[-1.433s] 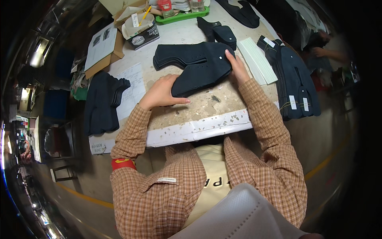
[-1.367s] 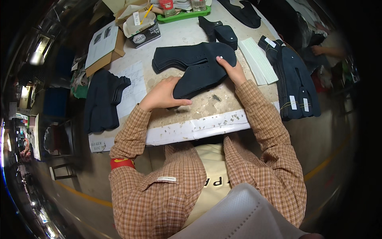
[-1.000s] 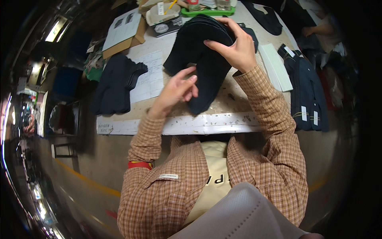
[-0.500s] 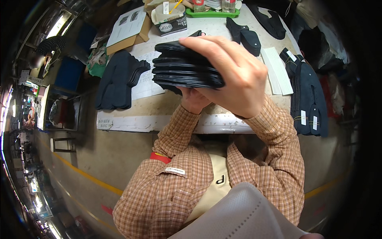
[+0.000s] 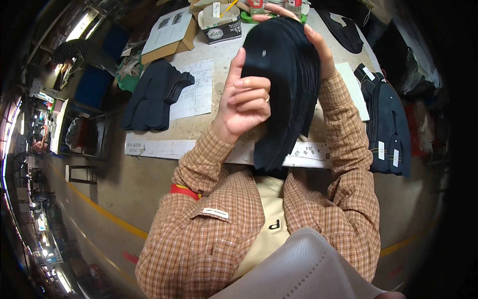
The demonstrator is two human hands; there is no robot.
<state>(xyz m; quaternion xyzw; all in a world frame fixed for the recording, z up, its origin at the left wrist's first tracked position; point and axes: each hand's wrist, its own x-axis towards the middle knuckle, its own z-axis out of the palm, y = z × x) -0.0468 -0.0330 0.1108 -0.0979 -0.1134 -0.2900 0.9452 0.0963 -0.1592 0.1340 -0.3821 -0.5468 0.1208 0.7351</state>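
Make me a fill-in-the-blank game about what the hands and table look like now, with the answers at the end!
1. The right hand is near the dark stack's ____, not its bottom.
2. The band around the left sleeve is mostly coloured ____.
3. The tray behind the dark stack is coloured ____.
4. The thin stick poking out of the box is coloured ____.

Missing words: top; red; green; yellow.

A brown checked shirt (image 5: 199, 254) with a white tag (image 5: 215, 213) opens over a cream top (image 5: 271, 202). The left sleeve (image 5: 205, 157) carries a red-and-yellow band (image 5: 183, 191), the left hand (image 5: 241, 105) a ring (image 5: 267, 100).
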